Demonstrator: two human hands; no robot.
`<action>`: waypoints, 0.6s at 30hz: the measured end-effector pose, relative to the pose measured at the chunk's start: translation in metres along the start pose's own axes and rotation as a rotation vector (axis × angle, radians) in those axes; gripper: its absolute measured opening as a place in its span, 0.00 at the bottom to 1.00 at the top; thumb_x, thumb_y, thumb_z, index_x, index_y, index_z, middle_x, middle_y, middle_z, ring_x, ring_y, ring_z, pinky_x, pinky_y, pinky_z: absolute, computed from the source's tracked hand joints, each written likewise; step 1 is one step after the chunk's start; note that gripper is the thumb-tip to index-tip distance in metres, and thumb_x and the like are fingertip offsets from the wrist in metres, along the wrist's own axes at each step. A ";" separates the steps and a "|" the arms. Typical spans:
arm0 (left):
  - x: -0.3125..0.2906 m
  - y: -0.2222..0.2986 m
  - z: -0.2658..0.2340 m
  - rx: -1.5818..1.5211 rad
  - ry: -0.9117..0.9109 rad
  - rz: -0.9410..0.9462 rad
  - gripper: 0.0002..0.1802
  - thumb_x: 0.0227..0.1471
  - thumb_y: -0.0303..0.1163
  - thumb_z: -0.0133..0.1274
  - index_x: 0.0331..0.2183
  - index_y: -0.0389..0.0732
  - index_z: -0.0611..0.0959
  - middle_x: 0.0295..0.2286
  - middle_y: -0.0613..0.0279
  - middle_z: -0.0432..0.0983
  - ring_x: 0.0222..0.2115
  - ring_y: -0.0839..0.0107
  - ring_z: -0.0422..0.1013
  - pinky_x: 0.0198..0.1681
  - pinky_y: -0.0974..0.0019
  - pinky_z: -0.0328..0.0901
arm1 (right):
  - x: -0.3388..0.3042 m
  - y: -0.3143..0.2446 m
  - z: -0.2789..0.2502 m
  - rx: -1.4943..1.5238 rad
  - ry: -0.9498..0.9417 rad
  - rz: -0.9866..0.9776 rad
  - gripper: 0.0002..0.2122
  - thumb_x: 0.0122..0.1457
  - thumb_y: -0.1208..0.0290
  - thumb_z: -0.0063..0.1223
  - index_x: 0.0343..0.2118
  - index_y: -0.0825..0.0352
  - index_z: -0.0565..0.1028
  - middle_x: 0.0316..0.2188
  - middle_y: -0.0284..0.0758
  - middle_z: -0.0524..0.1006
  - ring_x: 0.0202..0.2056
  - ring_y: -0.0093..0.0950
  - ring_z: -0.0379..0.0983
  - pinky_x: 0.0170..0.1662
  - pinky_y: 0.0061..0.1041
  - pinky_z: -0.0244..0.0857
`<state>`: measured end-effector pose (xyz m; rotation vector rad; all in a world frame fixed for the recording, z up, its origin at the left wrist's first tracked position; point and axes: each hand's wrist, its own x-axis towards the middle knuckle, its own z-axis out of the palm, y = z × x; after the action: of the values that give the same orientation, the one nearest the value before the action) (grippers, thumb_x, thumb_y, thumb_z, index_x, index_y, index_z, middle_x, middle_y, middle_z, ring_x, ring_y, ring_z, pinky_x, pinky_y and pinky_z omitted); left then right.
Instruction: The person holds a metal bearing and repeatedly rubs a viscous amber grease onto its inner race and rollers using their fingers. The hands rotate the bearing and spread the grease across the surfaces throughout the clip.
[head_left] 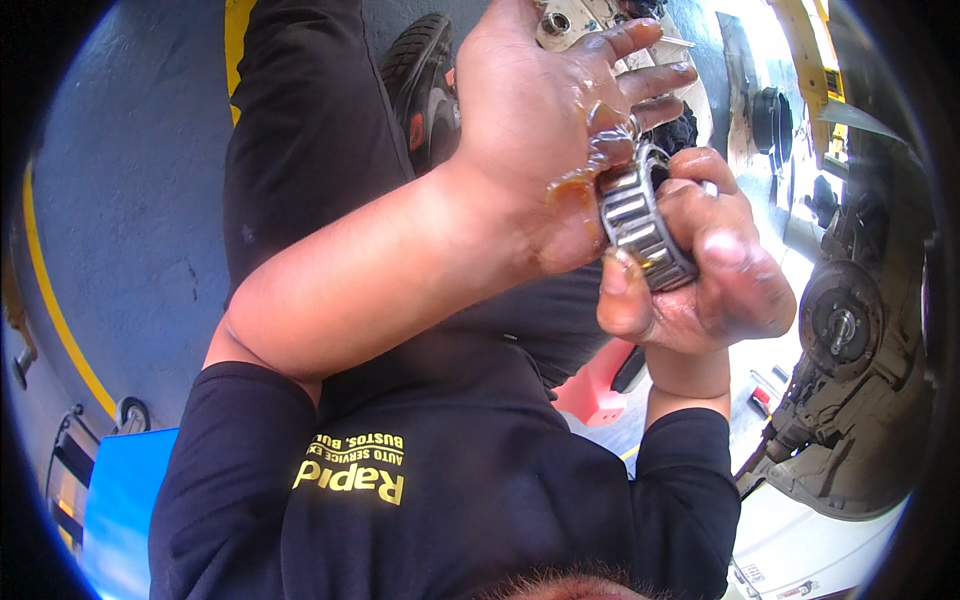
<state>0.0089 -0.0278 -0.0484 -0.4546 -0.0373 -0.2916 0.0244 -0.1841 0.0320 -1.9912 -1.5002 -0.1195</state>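
Note:
My left hand (540, 130) is held palm up with its fingers stretched out. Amber-brown grease (600, 135) is smeared over the palm and fingers. In my right hand (715, 240) is a roller bearing (645, 222), a metal ring with a row of rollers in a cage. The fingers of that hand reach into the bearing's bore, and the thumb presses its near edge. One side of the bearing touches the greasy palm.
On the right stands a vehicle's dark wheel hub (842, 318) with brake and suspension parts. Beyond my hands, a metal socket (554, 24) lies on a pale surface. A pink-red seat (595, 385) shows below me, a blue object (130, 500) lower left, and yellow lines (60, 310) mark the blue-grey floor.

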 end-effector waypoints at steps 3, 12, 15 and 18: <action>-0.004 0.002 -0.006 -0.101 -0.095 -0.100 0.43 0.63 0.67 0.31 0.59 0.38 0.63 0.54 0.42 0.67 0.55 0.50 0.62 0.63 0.45 0.58 | 0.001 0.002 -0.003 0.082 0.032 -0.018 0.21 0.44 0.62 0.72 0.40 0.59 0.75 0.26 0.30 0.75 0.29 0.29 0.73 0.51 0.38 0.69; -0.006 -0.012 0.019 0.054 -0.005 0.043 0.43 0.63 0.69 0.27 0.59 0.40 0.63 0.57 0.42 0.65 0.58 0.51 0.61 0.63 0.44 0.58 | -0.007 -0.002 0.019 0.357 0.532 0.369 0.37 0.56 0.55 0.65 0.60 0.53 0.51 0.24 0.33 0.73 0.31 0.27 0.69 0.54 0.45 0.61; -0.005 -0.011 0.020 0.061 -0.005 0.048 0.43 0.63 0.69 0.27 0.59 0.40 0.64 0.56 0.42 0.66 0.57 0.51 0.62 0.61 0.45 0.59 | -0.010 -0.005 0.025 0.288 0.534 0.359 0.37 0.56 0.54 0.65 0.60 0.55 0.51 0.24 0.34 0.74 0.33 0.27 0.69 0.55 0.44 0.61; -0.001 -0.012 0.019 0.058 -0.007 0.055 0.43 0.63 0.69 0.27 0.58 0.40 0.65 0.55 0.43 0.66 0.56 0.52 0.63 0.59 0.45 0.61 | -0.012 -0.009 0.023 0.196 0.508 0.377 0.38 0.56 0.53 0.65 0.60 0.57 0.50 0.24 0.35 0.74 0.36 0.26 0.69 0.56 0.44 0.61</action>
<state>0.0051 -0.0297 -0.0257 -0.3982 -0.0398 -0.2339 0.0054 -0.1803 0.0130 -1.8649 -0.7765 -0.2821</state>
